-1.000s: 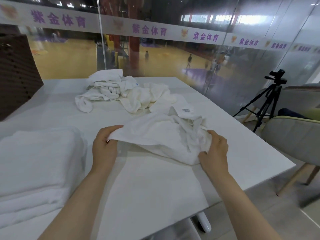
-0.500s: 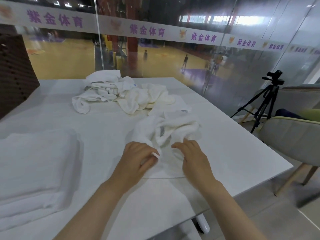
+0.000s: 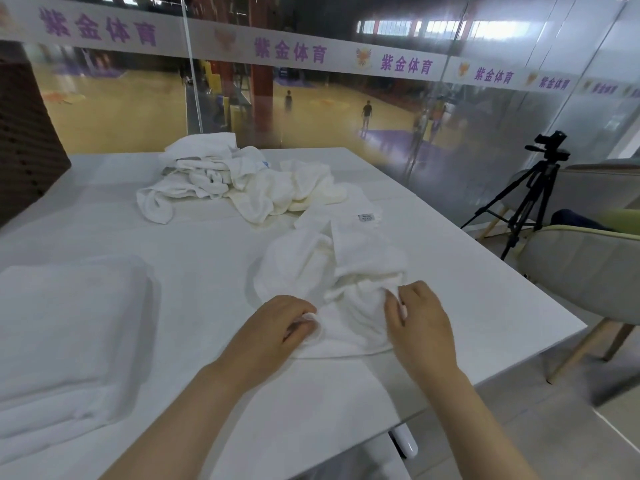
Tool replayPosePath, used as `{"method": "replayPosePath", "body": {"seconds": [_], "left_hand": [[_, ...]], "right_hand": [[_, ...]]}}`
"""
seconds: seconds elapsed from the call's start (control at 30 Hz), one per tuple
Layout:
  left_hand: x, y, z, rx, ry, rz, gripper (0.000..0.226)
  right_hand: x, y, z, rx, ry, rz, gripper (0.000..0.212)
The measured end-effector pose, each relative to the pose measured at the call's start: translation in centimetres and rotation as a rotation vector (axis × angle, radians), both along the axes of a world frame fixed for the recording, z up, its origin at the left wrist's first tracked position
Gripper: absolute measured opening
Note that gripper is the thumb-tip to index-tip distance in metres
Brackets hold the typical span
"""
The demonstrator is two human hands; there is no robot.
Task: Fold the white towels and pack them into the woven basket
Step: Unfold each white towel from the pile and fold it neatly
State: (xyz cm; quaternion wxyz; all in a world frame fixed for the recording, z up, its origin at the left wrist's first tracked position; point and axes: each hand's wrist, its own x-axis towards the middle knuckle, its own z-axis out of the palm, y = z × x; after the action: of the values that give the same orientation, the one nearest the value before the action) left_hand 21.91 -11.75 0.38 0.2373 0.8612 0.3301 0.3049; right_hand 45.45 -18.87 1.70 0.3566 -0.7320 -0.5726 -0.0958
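Mid-fold prep: left hand (image 3: 277, 329) and right hand (image 3: 417, 318) each pinching near edge of crumpled towel (image 3: 332, 271), nearer than unfolded pile (image 3: 239, 178). Next: find corners, spread flat. Woven basket (image 3: 24, 140) far left of pile

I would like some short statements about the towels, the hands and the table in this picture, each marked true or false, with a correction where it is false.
1. Both hands are on the crumpled towel near the table's front edge. True: the left hand and the right hand pinch its cloth.
2. The folded towels lie to the person's right. False: they lie to the left.
3. A pile of unfolded towels lies farther back on the table. True.
4. The crumpled towel is already neatly folded. False: it is bunched and wrinkled.
5. A camera on a tripod stands on the table. False: it stands on the floor, beyond the table's right side.
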Motion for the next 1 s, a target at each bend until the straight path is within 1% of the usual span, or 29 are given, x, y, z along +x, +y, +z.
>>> {"method": "replayPosePath", "body": {"seconds": [0.03,0.07,0.13,0.17,0.2,0.27,0.37,0.47,0.53,0.63,0.7,0.77,0.9,1.0], "left_hand": [[0.1,0.0,-0.1,0.005,0.012,0.005,0.017],[0.1,0.1,-0.2,0.011,0.02,0.01,0.017],[0.3,0.1,-0.2,0.014,0.025,0.013,0.017],[0.3,0.1,-0.2,0.014,0.025,0.013,0.016],[0.3,0.1,-0.2,0.014,0.027,0.014,0.015],[0.3,0.0,-0.1,0.024,0.03,0.013,0.014],[0.2,-0.1,0.0,0.016,0.034,0.009,0.012],[0.2,0.0,0.0,0.008,0.045,0.003,0.011],[0.2,0.0,0.0,0.008,0.043,0.003,0.011],[0.2,0.0,0.0,0.015,0.042,-0.001,0.01],[0.2,0.0,0.0,0.014,0.039,-0.005,0.01],[0.2,0.0,0.1,0.012,0.035,-0.003,0.01],[0.2,0.0,0.2,0.007,0.034,-0.008,0.008],[0.2,0.0,0.4,0.006,0.033,-0.01,0.009]], "right_hand": [[0.7,0.0,0.1,-0.037,0.013,-0.02,0.018],[1.4,-0.1,0.2,-0.091,0.015,-0.028,0.017],[2.3,-0.3,0.4,-0.183,-0.01,0.031,0.048],[2.6,-0.3,0.6,-0.208,-0.038,0.081,0.054],[2.6,-0.3,0.7,-0.233,-0.057,0.132,0.053],[2.4,-0.1,0.8,-0.323,-0.049,0.154,0.041],[1.7,0.2,1.3,-0.358,0.069,0.1,0.024],[1.6,0.9,2.1,-0.337,0.232,0.048,0.024],[1.6,1.2,2.3,-0.391,0.289,0.042,0.015],[1.1,1.5,2.1,-0.46,0.321,0.024,0.029],[0.7,1.6,2.2,-0.461,0.292,0.01,0.032],[0.7,1.5,2.4,-0.504,0.251,0.008,0.034],[0.9,1.4,3.1,-0.561,0.124,-0.008,0.025],[1.2,1.4,3.8,-0.55,0.035,-0.029,0.038]]}}
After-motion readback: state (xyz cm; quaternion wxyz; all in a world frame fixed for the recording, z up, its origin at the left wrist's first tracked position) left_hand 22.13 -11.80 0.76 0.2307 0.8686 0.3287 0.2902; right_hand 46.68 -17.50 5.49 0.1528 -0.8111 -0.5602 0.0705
